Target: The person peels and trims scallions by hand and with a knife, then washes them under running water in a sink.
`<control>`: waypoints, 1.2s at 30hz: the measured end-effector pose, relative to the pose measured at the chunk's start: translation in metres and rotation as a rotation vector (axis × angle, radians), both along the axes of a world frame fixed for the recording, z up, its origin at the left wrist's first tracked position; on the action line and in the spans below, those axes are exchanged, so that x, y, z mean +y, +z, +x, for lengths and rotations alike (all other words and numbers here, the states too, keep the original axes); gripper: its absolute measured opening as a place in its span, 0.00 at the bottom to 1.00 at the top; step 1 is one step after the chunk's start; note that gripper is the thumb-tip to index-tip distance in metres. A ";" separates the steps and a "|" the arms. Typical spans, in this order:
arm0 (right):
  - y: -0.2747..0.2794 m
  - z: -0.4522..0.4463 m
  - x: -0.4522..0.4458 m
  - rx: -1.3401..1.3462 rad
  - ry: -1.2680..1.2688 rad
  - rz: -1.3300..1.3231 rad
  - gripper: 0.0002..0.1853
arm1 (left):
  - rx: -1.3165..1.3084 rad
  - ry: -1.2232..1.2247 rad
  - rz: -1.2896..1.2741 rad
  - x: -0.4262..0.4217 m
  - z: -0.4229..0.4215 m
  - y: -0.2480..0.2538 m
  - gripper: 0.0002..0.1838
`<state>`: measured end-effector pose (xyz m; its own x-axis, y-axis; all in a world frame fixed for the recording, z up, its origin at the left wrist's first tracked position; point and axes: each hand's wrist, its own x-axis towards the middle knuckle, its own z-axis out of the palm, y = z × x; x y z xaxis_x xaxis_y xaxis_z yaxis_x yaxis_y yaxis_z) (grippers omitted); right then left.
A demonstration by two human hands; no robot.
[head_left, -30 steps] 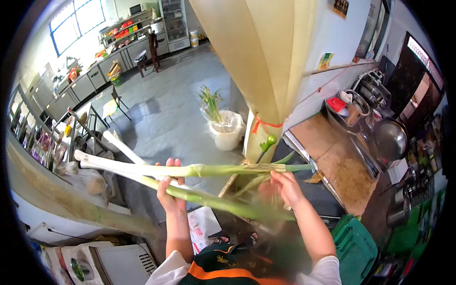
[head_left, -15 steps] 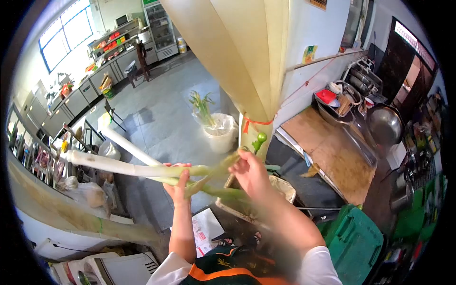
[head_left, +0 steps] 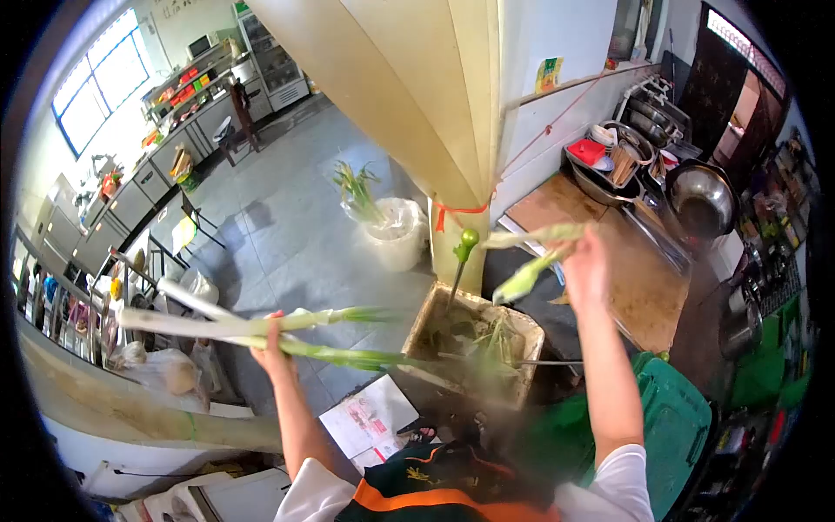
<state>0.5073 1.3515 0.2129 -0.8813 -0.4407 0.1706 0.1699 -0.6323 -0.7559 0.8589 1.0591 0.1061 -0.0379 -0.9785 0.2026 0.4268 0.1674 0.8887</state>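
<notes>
My left hand (head_left: 270, 348) is closed around two long leeks (head_left: 187, 327), their thick white shafts pointing left and their green ends right. My right hand (head_left: 588, 270) is raised on the right, pinching some torn-off leek leaves (head_left: 524, 280) that hang out toward the left, apart from the leeks. Between and below the hands stands a dirty white foam box (head_left: 416, 324). Loose leaf scraps (head_left: 496, 346) lie inside it.
A yellowish pillar (head_left: 409, 113) with a red tie rises ahead. Behind the box stands a white bucket (head_left: 396, 248) with green-leaved stalks. On the right are a wooden board (head_left: 609, 252), metal basins (head_left: 701, 200) and a green bin (head_left: 674, 409); flattened cardboard (head_left: 370, 418) lies near my feet.
My right hand has moved up and right, away from the leeks, carrying the pulled-off leaves. My left hand has shifted left and slightly down with the leeks.
</notes>
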 end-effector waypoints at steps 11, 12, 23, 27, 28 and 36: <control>-0.132 -0.017 0.017 0.629 -0.104 1.087 0.15 | 0.482 -0.118 0.239 0.006 0.032 0.025 0.19; -0.113 -0.013 0.014 0.627 -0.104 1.094 0.15 | 0.489 -0.111 0.240 0.006 0.031 0.026 0.18; -0.033 0.050 -0.011 1.458 -0.144 0.932 0.10 | 0.399 0.066 0.356 -0.001 0.010 0.025 0.17; -0.047 0.080 -0.007 1.475 0.068 1.045 0.09 | 0.354 0.092 0.432 -0.008 0.010 0.006 0.15; -0.060 0.085 -0.012 1.467 0.059 1.038 0.11 | 0.361 0.109 0.470 -0.007 0.007 0.004 0.14; -0.059 0.096 -0.065 1.589 -0.252 1.027 0.16 | 0.380 0.181 0.574 0.005 -0.006 0.003 0.20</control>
